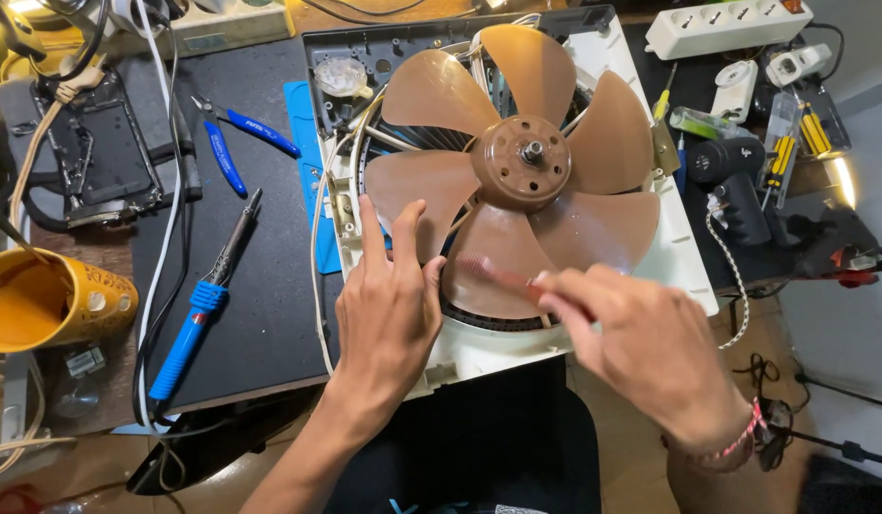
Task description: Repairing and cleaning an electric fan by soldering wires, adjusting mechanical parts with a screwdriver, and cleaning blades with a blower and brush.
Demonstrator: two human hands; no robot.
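At the far left of the bench (pixel 269 314) stands a yellow mug with pale dots (pixel 43 300). Right of it, on the dark mat, lie a soldering iron with a blue handle (pixel 205 300) and, above it, blue-handled side cutters (pixel 233 138).

The left hand (pixel 388 305) lies flat with its fingers spread; the fingertips press on the lower-left blade of the brown plastic fan with 5 blades (pixel 522 162). It has hold of nothing.

The fan sits in the middle of the bench in its square white plastic housing (pixel 683 276), with a metal shaft end at the hub.

The right hand (pixel 641 347), with a braided band at the wrist, pinches the end of a thin reddish stick-like tool (pixel 493 274), blurred, whose tip rests over the lowest blade.

Further right lie a black pistol-shaped tool (pixel 736 181), yellow-handled screwdrivers (pixel 782 157) and, at the top edge, a white power strip (pixel 726 27).
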